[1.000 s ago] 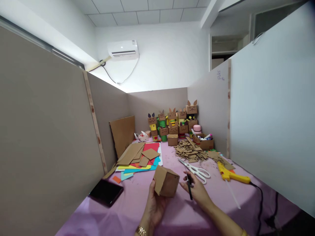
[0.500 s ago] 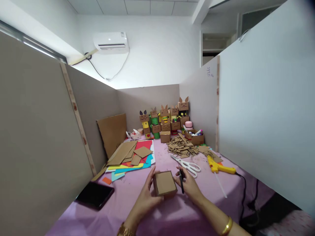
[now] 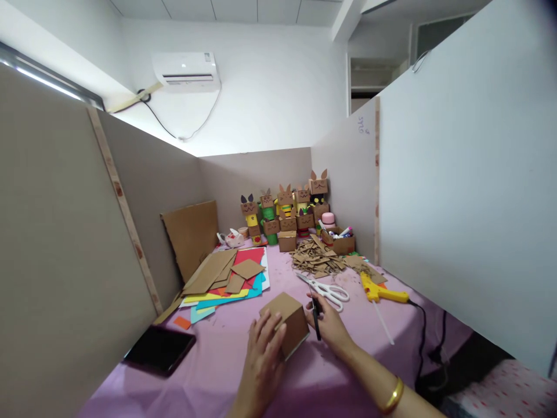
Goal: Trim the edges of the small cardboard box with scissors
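A small brown cardboard box (image 3: 292,325) is tilted on the purple cloth in front of me, one corner turned toward my right hand. My left hand (image 3: 264,348) holds it from the left, the fingers laid over its top and side. Close by the box's right side, my right hand (image 3: 327,325) is closed around a slim black tool (image 3: 316,325); whether it is a knife or scissors I cannot tell. Just beyond that hand lies a pair of white-handled scissors (image 3: 333,294).
Cardboard pieces (image 3: 213,273) lie over coloured paper (image 3: 235,299) at left, near a dark tablet (image 3: 160,350). Cardboard scraps (image 3: 317,258) are heaped ahead. Box-headed animal figures (image 3: 285,212) stand behind. A yellow glue gun (image 3: 383,292) trails its cord at right, beside a partition.
The box has been turned and tipped, so a side face now shows. My left hand has shifted from its left edge onto its top and side. The right hand still grips the black tool.
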Available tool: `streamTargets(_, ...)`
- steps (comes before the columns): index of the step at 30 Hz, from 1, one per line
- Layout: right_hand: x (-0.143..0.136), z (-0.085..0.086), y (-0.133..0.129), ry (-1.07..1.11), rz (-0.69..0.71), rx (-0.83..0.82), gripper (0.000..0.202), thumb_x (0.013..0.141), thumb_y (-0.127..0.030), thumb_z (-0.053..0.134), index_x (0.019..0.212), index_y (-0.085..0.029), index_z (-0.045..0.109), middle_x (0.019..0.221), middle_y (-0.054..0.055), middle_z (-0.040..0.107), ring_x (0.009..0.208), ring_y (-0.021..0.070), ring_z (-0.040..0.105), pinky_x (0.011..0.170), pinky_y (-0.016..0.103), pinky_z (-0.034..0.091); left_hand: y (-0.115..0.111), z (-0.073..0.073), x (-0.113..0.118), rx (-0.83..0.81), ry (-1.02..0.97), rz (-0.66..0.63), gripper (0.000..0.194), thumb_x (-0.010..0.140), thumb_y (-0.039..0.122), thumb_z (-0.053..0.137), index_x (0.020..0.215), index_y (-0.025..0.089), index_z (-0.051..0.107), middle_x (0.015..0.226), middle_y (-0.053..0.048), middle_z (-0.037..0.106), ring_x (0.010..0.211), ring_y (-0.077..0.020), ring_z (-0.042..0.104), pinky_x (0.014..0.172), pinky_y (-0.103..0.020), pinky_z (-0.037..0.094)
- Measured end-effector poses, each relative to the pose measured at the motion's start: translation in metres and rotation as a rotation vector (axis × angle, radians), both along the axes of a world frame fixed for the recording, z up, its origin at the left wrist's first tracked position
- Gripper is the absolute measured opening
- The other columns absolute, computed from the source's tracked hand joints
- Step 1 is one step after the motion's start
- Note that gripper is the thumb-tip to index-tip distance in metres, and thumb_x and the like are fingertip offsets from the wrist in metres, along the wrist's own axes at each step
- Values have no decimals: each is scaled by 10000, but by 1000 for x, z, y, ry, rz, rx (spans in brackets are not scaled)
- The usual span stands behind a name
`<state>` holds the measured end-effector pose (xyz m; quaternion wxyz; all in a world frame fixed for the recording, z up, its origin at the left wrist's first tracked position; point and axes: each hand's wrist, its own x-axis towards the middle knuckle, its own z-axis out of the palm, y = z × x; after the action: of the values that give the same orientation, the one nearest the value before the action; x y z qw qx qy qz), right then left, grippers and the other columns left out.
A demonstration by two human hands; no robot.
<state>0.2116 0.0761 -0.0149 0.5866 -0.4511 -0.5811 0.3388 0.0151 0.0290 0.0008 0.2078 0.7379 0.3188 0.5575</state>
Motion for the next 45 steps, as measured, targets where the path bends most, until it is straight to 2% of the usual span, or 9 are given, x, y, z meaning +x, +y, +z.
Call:
streamTargets(3,0,2,-1,-14,-14,-2,472,709,-438,645,1080,-177,514,853,34,576,744,191,553,693,319,442,-1,15,-1,-205,-224,37,810,622,138,737,1334,322,398,1373,-78,463,1316,-300,323,1099,-445,176)
streamTargets(6,-1,3,-3,-18,2,1,487,698,-436,665,1085,-198,489,844,20,573,751,186,554,701,315,440,7,26,-6,-521,-341,-188,1024,645,240,745,1429,314,91,1327,-118,490,1232,-318,440,1023,-439,314)
streamTargets(8,-2,2,-3,-20,28,-2,491,687,-427,681,1069,-207,464,814,6,575,731,178,553,689,309,436,15,26,-11,-654,-350,-318,1054,611,306,768,1430,249,106,1276,-154,524,1175,-336,494,987,-440,355)
streamTargets(10,-3,0,-2,-25,63,-17,448,690,-428,674,1013,-215,448,743,-17,564,676,165,543,637,296,429,22,20,-16,-713,-341,-346,1059,585,355,778,1419,190,147,1281,-186,508,1172,-343,493,983,-434,358)
streamTargets(15,8,3,-1,-95,157,-89,343,676,-403,643,905,-222,463,611,-71,476,539,129,472,510,255,373,27,4,-16,-653,-312,-239,1086,524,308,816,1388,184,170,1378,-216,365,1241,-334,414,991,-413,351)
streamTargets(20,35,33,-22,-280,263,-94,423,628,-252,651,1040,-226,559,768,-33,565,700,151,506,639,266,399,22,5,-10,-612,-242,-270,750,540,237,804,1187,201,427,1202,-151,561,1105,-314,529,894,-408,426)
streamTargets(25,51,55,-51,-530,356,-43,450,540,-228,717,982,-261,639,857,-10,600,756,182,511,645,270,386,21,8,-12,-619,-267,-340,701,533,178,799,1153,212,473,1168,-114,614,1077,-292,555,893,-401,424)
streamTargets(33,45,66,-68,-1079,284,146,482,614,-251,653,1088,-269,571,1016,45,580,920,234,532,774,317,381,17,7,-12,-622,-296,-402,717,557,169,790,1189,205,454,1218,-143,592,1110,-314,547,922,-443,414)
streamTargets(45,46,83,-69,-1288,269,291,512,678,-197,556,1182,-288,548,969,73,567,870,236,522,700,325,360,19,7,-12,-609,-281,-416,729,581,162,771,1212,196,407,1254,-151,564,1141,-312,528,946,-438,400)
